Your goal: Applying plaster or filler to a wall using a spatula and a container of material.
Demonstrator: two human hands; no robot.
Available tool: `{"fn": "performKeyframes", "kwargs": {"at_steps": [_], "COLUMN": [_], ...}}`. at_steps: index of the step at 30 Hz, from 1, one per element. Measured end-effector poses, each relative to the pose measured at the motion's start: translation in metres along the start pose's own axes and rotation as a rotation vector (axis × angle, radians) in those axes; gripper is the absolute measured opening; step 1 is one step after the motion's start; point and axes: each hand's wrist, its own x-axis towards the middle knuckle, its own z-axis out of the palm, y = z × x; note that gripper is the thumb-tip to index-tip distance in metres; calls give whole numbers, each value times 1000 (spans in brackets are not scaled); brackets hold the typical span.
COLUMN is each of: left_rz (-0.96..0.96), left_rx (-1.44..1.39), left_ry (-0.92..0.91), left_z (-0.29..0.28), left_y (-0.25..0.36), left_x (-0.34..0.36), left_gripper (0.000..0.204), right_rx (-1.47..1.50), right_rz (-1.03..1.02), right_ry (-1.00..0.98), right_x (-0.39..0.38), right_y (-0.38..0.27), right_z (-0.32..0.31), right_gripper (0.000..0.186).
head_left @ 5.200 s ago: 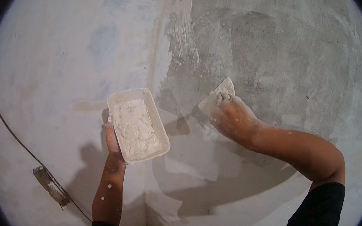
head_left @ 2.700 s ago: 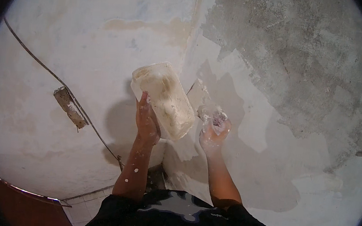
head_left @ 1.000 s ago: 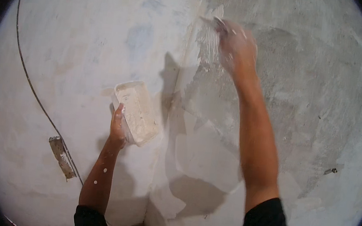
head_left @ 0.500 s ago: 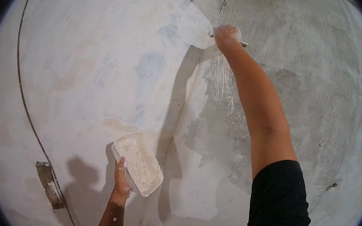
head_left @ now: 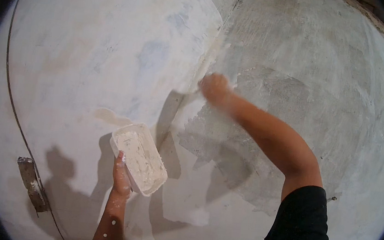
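My left hand (head_left: 122, 173) grips a rectangular whitish plastic tub (head_left: 149, 193) by its side, thumb up along the rim. Cream-coloured putty (head_left: 141, 157) fills much of the tub. Up at the wall corner, my right hand (head_left: 215, 86) is closed and smeared by motion. It holds a putty knife, mostly hidden by the fist and the blur. Fresh pale putty lies along the corner (head_left: 209, 59) above that hand. White specks dot my left thumb and forearm.
On the left stands a whitish wall (head_left: 92, 55) with bluish patches; on the right, a bare grey one (head_left: 308, 62). A dark cable (head_left: 15, 107) hangs down the left wall, passing a recessed rough box (head_left: 33, 185). A small fixing (head_left: 332, 199) sticks out near my right sleeve.
My right hand has swept down along the corner with the putty knife, and its elbow bends more. The streaked putty below its earlier place is smoothed. The view has shifted slightly.
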Motion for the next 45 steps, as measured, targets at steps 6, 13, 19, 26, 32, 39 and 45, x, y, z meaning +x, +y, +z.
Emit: {"fn": "performKeyframes", "kwargs": {"at_steps": [6,13,19,26,32,39,45], "left_rz": [32,132,57,71,109,18,4], "left_rx": [142,262,217,261,319,284,257], "left_ry": [32,-19,87,62,102,154,162], "left_z": [19,32,18,45,51,15,20], "left_y": [35,47,45,61,69,55,55], "left_x": [-12,-28,-31,-29,-36,-31,-38], "left_gripper": [68,66,65,63,65,69,73], "right_rx": [120,0,-9,160,87,47,45], "right_rz": [-125,377,254,77,370,419,128], "right_ry": [-233,214,145,-45,184,210,271], "right_x": [-3,43,25,-9,44,51,-6], "right_y": [1,104,30,-25,79,67,-43], "right_z": [-16,-26,22,8,-6,39,49], "right_gripper": [30,16,17,13,16,18,19]}}
